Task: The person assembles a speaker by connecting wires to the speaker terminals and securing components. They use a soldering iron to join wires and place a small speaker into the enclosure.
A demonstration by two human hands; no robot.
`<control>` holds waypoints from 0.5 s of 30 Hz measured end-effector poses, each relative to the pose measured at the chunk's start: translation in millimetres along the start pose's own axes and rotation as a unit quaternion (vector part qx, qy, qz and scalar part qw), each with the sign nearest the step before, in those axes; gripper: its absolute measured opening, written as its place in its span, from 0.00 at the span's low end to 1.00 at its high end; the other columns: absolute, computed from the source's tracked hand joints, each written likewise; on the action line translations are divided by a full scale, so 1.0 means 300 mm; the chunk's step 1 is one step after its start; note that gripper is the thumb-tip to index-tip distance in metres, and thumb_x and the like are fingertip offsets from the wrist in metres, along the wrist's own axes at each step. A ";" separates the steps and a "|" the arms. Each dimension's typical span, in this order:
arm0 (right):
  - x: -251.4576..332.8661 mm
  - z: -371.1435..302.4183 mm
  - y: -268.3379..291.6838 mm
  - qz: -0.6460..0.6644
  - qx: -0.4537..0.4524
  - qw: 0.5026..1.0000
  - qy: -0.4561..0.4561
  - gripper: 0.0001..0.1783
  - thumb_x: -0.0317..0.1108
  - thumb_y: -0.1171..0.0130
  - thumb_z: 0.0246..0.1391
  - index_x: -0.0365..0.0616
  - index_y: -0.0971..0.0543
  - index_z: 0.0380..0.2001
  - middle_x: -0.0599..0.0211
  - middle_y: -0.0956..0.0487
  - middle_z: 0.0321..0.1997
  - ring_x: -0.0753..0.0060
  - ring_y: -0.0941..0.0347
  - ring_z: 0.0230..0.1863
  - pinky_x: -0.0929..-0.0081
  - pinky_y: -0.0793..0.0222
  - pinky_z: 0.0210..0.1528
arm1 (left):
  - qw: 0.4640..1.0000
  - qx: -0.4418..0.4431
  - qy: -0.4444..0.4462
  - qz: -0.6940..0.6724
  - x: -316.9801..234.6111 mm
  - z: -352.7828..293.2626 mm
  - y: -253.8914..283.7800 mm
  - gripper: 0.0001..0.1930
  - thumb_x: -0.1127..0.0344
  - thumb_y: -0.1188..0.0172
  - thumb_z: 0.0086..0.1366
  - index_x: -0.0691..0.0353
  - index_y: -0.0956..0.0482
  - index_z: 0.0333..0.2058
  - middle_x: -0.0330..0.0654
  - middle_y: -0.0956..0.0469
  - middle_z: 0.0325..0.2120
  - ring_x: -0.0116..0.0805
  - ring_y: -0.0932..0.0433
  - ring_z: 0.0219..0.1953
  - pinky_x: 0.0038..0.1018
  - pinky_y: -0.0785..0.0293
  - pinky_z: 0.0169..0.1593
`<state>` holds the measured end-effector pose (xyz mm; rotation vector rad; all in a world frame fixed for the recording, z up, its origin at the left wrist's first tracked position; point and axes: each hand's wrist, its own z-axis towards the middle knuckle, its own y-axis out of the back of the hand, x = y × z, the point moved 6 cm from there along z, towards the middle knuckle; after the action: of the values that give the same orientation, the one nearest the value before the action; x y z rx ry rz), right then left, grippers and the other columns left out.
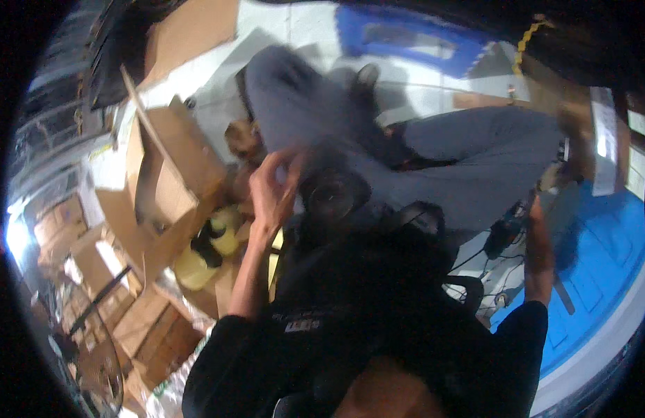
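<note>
My left hand (273, 184) is raised over my lap, its fingers curled toward the thumb; motion smears the fingertips, and what they pinch, if anything, cannot be made out. Just right of it, a dark round thing (333, 195) with a ring-like rim lies against my grey trousers (434, 174). Out at the right, beside my knee, is my right hand (537, 202). Its fingers are mostly hidden in shadow near a greyish thing (561, 182) whose kind is unclear. A dark green and black tool-like thing (503, 233) with cables lies close to that forearm.
Open cardboard boxes (172, 150) and a yellow-and-black object (207, 251) stand at my left. More cartons (148, 324) are stacked behind them. A blue plastic surface (601, 258) is at the right; a blue frame-like piece (413, 38) lies ahead on the pale floor (298, 28).
</note>
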<state>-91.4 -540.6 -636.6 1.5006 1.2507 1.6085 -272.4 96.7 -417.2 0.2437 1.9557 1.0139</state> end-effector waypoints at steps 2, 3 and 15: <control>0.006 0.016 0.003 0.000 -0.017 1.000 0.003 0.16 0.38 0.43 0.62 0.40 0.20 0.48 0.48 0.19 0.44 0.41 0.21 0.43 0.52 0.25 0.44 | 1.000 -0.015 -0.017 -0.010 -0.001 0.013 -0.018 0.09 0.71 0.35 0.66 0.66 0.16 0.43 0.50 0.15 0.36 0.40 0.15 0.40 0.32 0.23 0.47; 0.009 0.021 0.003 0.002 -0.025 1.000 -0.001 0.16 0.38 0.43 0.62 0.40 0.20 0.48 0.48 0.19 0.44 0.41 0.21 0.43 0.52 0.25 0.44 | 0.999 -0.021 -0.039 0.011 -0.011 0.016 -0.022 0.08 0.72 0.35 0.65 0.65 0.15 0.42 0.50 0.16 0.35 0.42 0.15 0.39 0.33 0.22 0.46; 0.076 0.133 -0.084 0.085 -0.081 0.993 -0.020 0.17 0.38 0.43 0.63 0.39 0.20 0.49 0.49 0.19 0.44 0.41 0.21 0.42 0.53 0.25 0.44 | 0.995 -0.017 -0.080 0.050 -0.027 0.028 -0.072 0.05 0.70 0.36 0.66 0.64 0.16 0.38 0.48 0.17 0.35 0.49 0.20 0.40 0.40 0.26 0.47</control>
<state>-61.1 -501.5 -653.8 1.5622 0.9662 1.7363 -256.6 83.3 -430.4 0.3962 1.7942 1.0575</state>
